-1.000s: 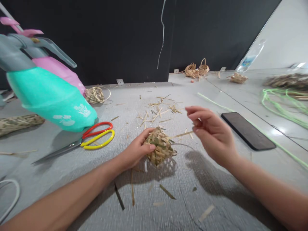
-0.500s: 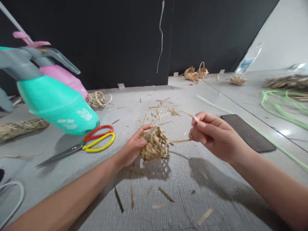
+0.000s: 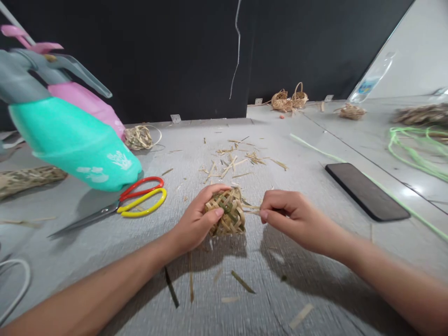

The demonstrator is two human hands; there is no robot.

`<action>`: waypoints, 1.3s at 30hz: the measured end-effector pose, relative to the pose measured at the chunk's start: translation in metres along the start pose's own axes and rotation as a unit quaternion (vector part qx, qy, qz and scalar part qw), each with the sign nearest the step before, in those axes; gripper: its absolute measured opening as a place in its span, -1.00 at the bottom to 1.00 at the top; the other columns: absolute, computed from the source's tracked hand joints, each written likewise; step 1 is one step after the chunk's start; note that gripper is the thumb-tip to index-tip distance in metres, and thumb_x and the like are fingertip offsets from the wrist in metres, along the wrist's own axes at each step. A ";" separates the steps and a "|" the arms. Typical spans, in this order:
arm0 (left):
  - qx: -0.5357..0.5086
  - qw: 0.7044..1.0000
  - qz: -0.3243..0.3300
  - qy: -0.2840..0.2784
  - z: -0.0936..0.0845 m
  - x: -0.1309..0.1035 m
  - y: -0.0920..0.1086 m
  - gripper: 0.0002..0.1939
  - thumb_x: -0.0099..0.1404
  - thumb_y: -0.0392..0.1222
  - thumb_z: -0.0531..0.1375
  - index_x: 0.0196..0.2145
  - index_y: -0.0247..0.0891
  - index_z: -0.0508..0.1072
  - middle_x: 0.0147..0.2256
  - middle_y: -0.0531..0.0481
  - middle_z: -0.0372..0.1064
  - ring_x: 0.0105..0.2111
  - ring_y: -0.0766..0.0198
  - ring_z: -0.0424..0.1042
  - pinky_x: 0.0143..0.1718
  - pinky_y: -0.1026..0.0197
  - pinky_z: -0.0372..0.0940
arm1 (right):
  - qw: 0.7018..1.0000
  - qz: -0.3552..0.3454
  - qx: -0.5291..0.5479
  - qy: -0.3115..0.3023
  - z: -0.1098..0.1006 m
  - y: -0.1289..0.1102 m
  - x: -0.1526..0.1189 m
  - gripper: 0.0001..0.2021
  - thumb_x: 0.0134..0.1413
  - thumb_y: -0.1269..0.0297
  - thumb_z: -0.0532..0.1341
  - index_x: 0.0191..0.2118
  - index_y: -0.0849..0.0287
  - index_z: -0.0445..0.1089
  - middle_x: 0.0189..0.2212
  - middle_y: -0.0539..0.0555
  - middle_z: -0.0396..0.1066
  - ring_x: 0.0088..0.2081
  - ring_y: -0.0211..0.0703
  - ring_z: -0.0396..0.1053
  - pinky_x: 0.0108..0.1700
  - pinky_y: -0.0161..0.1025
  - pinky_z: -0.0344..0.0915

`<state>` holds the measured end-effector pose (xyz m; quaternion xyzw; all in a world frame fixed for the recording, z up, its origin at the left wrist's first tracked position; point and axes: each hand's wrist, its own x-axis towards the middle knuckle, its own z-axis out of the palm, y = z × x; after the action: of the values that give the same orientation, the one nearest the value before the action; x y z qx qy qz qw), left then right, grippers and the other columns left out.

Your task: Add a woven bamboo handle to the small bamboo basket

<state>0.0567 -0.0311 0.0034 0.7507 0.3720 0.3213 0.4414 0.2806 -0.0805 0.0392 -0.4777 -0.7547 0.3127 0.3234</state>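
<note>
A small woven basket of pale and greenish bamboo-like strips is near the middle of the view. My left hand wraps round its left side, with the thumb pressed on the weave. From the basket's right side a thin strip reaches to my right hand, whose thumb and fingers pinch it. The part of the strip inside my fingers is hidden. Scissors with one red and one yellow handle lie apart from my left hand, their blades pointing left.
Teal and pink spray bottles lean at the left. Strip scraps litter the surface. A black phone lies at right, beside green cord. Small woven baskets stand by the dark wall; another sits near the bottles.
My right hand has moved down and left, closer to the basket, and its fingers have curled in. The basket has turned slightly, with my left thumb now further across it.
</note>
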 end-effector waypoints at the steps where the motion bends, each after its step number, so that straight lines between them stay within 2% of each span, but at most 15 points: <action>1: -0.004 1.000 -0.002 0.000 0.000 0.000 0.000 -0.59 0.20 -0.16 0.06 0.03 -0.13 0.31 0.03 -0.05 0.31 0.00 0.07 0.29 0.10 0.01 0.16 | 1.000 -0.001 -0.003 -0.006 -0.001 0.001 0.000 -0.77 0.14 0.37 0.12 -0.55 0.17 0.29 -0.58 -0.06 0.24 -0.52 -0.32 0.19 -0.47 -0.32 0.10; 9: 0.032 0.999 0.028 -0.019 0.003 -0.001 0.004 -0.62 0.25 -0.13 0.06 0.03 -0.13 0.29 0.00 -0.03 0.32 -0.02 0.09 0.30 0.10 0.02 0.16 | 0.998 -0.018 -0.032 -0.041 0.003 -0.002 -0.001 -0.77 0.15 0.40 0.10 -0.53 0.18 0.29 -0.57 -0.05 0.25 -0.51 -0.32 0.20 -0.46 -0.32 0.11; 12: 0.059 0.997 0.047 -0.018 0.004 -0.002 0.003 -0.63 0.30 -0.09 0.05 0.05 -0.14 0.27 0.00 -0.05 0.31 -0.02 0.09 0.30 0.08 0.02 0.17 | 0.998 -0.016 -0.050 -0.033 0.009 -0.004 -0.004 -0.80 0.16 0.41 0.08 -0.48 0.18 0.32 -0.54 -0.04 0.28 -0.49 -0.31 0.22 -0.44 -0.32 0.12; 16: 0.095 0.991 0.089 -0.014 0.006 -0.004 0.001 -0.63 0.33 -0.07 0.03 0.07 -0.15 0.23 0.01 -0.07 0.29 0.00 0.09 0.28 0.07 0.00 0.18 | 0.999 0.029 -0.043 -0.008 0.017 -0.004 -0.005 -0.88 0.18 0.33 0.08 -0.32 0.17 0.33 -0.51 -0.05 0.30 -0.50 -0.30 0.22 -0.46 -0.32 0.13; 21: 0.138 0.985 0.108 -0.008 0.010 -0.009 0.003 -0.62 0.36 -0.07 0.03 0.09 -0.16 0.19 0.00 -0.11 0.26 0.01 0.08 0.27 0.06 -0.02 0.20 | 0.997 0.077 -0.020 0.006 0.024 -0.003 -0.006 -0.84 0.17 0.23 0.08 -0.17 0.15 0.30 -0.56 -0.09 0.24 -0.54 -0.28 0.19 -0.51 -0.32 0.09; 25: 0.179 0.976 0.125 0.003 0.013 -0.011 0.003 -0.58 0.35 -0.08 0.04 0.13 -0.16 0.11 0.00 -0.16 0.23 -0.01 0.05 0.26 0.02 -0.07 0.24 | 0.994 0.108 0.000 0.035 0.027 -0.001 -0.006 -0.84 0.13 0.18 0.11 -0.28 0.13 0.32 -0.63 -0.12 0.16 -0.58 -0.28 0.13 -0.54 -0.31 0.04; 28: 0.212 0.954 0.211 0.031 0.014 -0.010 0.001 -0.52 0.28 -0.10 0.14 0.11 -0.12 0.09 -0.02 -0.15 0.15 0.01 0.02 0.24 -0.01 -0.08 0.28 | 0.992 0.116 0.010 0.043 0.028 0.001 -0.004 -0.84 0.12 0.19 0.09 -0.39 0.14 0.30 -0.62 -0.09 0.18 -0.56 -0.28 0.14 -0.51 -0.29 0.06; 31: 0.232 0.933 0.273 0.019 0.014 -0.008 0.001 -0.49 0.19 -0.11 0.23 0.05 -0.08 0.14 0.02 -0.15 0.06 0.05 -0.01 0.22 -0.01 -0.10 0.30 | 0.993 0.106 0.010 0.046 0.027 0.002 -0.003 -0.85 0.10 0.24 0.08 -0.42 0.14 0.28 -0.57 -0.06 0.24 -0.52 -0.27 0.17 -0.47 -0.29 0.09; 34: 0.246 0.931 0.271 -0.005 0.014 -0.007 0.002 -0.46 0.14 -0.13 0.28 0.04 -0.12 0.16 0.03 -0.17 0.04 0.04 -0.01 0.23 0.00 -0.10 0.31 | 0.994 0.100 0.003 0.036 0.022 0.001 0.000 -0.88 0.07 0.28 0.08 -0.46 0.14 0.25 -0.56 -0.06 0.24 -0.51 -0.27 0.17 -0.46 -0.28 0.09; 39: 0.252 0.925 0.284 -0.001 0.015 -0.006 0.001 -0.47 0.14 -0.16 0.27 0.03 -0.18 0.18 0.01 -0.18 0.04 0.02 0.00 0.23 -0.02 -0.10 0.33 | 0.992 0.126 0.012 -0.007 0.015 -0.001 0.003 -0.83 0.06 0.26 0.12 -0.51 0.13 0.21 -0.62 -0.11 0.14 -0.55 -0.30 0.07 -0.51 -0.29 0.01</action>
<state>0.0663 -0.0434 -0.0026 0.9116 0.2113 0.3284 0.1286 0.2672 -0.0806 0.0321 -0.5628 -0.6867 0.3639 0.2817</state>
